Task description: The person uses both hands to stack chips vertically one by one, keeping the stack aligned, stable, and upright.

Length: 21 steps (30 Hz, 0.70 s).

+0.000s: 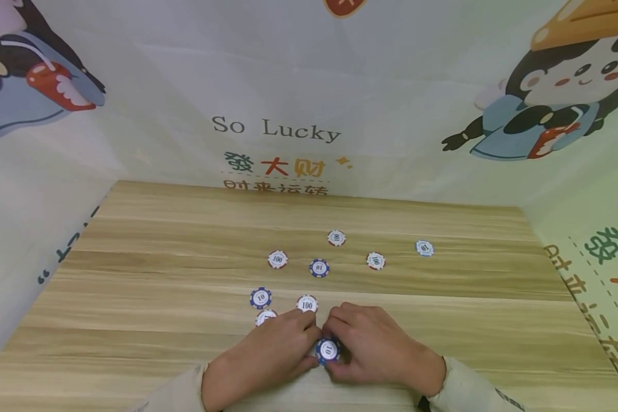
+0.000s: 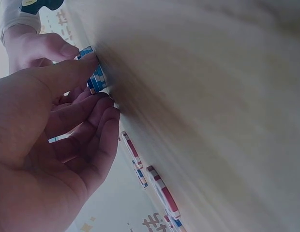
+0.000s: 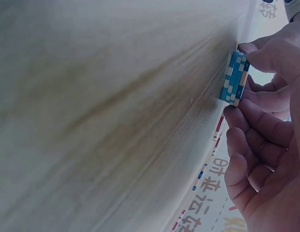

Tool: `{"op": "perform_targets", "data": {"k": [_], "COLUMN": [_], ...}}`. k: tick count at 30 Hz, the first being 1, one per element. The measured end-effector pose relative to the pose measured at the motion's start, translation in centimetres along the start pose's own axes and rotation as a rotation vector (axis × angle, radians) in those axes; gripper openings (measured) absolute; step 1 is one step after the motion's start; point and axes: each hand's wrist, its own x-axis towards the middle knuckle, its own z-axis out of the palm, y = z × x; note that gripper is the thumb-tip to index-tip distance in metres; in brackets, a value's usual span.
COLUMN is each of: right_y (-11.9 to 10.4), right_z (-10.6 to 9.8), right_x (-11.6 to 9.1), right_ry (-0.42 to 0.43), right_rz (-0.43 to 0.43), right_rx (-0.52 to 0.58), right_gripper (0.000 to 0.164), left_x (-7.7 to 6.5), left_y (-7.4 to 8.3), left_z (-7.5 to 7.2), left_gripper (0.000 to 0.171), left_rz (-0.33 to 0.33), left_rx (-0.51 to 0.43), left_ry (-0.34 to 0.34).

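Note:
A short stack of poker chips (image 1: 328,349) stands on the table near its front edge, a dark blue chip marked 10 on top. The right wrist view shows light blue and white edges lower in the stack (image 3: 232,79). My left hand (image 1: 275,348) pinches the stack from the left, its thumb against the chips (image 2: 98,79). From the other side my right hand (image 1: 373,344) grips it between thumb and fingers. Just beyond the left hand lie a 100 chip (image 1: 307,303) and another chip (image 1: 265,316), which the hand partly hides.
A dark blue 10 chip (image 1: 261,297) lies to the left. Farther back are another blue 10 chip (image 1: 319,268), red-edged 100 chips (image 1: 277,259) (image 1: 337,238) (image 1: 376,261) and a light blue 10 chip (image 1: 424,248). Printed cloth walls (image 1: 288,68) surround the wooden table (image 1: 159,274).

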Motion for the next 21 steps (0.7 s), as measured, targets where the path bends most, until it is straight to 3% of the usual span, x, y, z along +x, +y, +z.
{"op": "perform_targets", "data": {"k": [11,21], "right_y": [0.2,1.1], "right_z": [-0.4,-0.9], "right_x": [-0.2,-0.6], "right_ry": [0.02,0.063], "right_rz": [0.021,0.034], "right_rx": [-0.005,-0.01], "right_gripper": [0.038,0.026], "left_x": [0.1,0.1], "left_y": [0.0,0.0], "left_z": [0.0,0.0], "left_gripper": [0.031,0.029], "left_rz": [-0.002,0.001], "left_rx": [0.01,0.021], "left_ry": [0.0,-0.012]}}
